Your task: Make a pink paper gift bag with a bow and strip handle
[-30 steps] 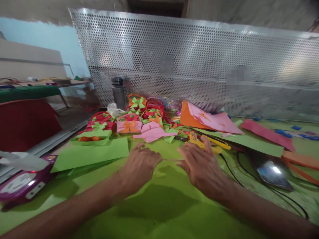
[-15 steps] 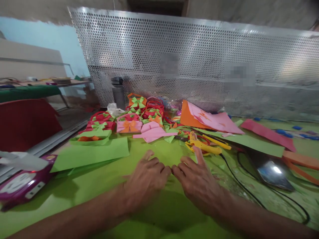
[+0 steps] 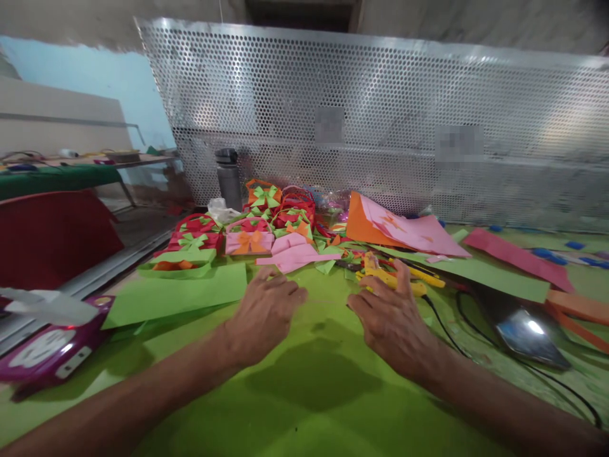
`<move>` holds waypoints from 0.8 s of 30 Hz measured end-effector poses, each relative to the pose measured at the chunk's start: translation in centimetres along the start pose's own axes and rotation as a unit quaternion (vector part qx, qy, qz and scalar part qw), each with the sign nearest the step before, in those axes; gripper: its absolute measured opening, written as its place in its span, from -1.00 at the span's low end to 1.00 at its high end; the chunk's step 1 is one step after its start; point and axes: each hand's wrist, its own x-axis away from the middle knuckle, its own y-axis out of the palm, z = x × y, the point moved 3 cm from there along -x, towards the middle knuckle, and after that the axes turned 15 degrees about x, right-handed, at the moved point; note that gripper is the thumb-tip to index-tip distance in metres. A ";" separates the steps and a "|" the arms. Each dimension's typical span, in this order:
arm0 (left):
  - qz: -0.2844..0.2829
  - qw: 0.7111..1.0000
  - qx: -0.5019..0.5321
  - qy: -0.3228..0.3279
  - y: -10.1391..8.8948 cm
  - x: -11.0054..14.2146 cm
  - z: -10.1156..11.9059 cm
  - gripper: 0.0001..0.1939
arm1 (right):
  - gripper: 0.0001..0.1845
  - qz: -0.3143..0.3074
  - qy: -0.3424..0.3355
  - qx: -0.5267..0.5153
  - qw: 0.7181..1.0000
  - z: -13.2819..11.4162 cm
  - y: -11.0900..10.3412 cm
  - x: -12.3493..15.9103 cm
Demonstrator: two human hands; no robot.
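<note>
Spreading apart, left hand (image 3: 266, 312), right hand (image 3: 394, 322), farther than before

Dim, uneven light leaves pale glare across the perforated metal panel (image 3: 295, 95) and a white glint on the dark glossy device (image 3: 531, 337). Soft shadows pool on the green surface (image 3: 304, 422). Fingers (image 3: 295, 294) blur slightly; outer edges look stretched, and two patches are pixelated.

From the wearer's head, probably, one close view looks forward and down, slightly blurred.
</note>
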 end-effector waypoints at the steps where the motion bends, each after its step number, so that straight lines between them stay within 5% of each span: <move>1: 0.002 1.000 -0.001 -0.002 -0.2 -0.1 -0.3 -0.71 | -0.76 -0.007 0.003 0.003 1.000 0.3 0.2 0.0; 24: -0.004 0.997 -0.023 -0.068 -1.9 -0.7 -2.9 -0.73 | -0.75 0.003 0.056 0.019 0.998 1.9 1.3 -0.5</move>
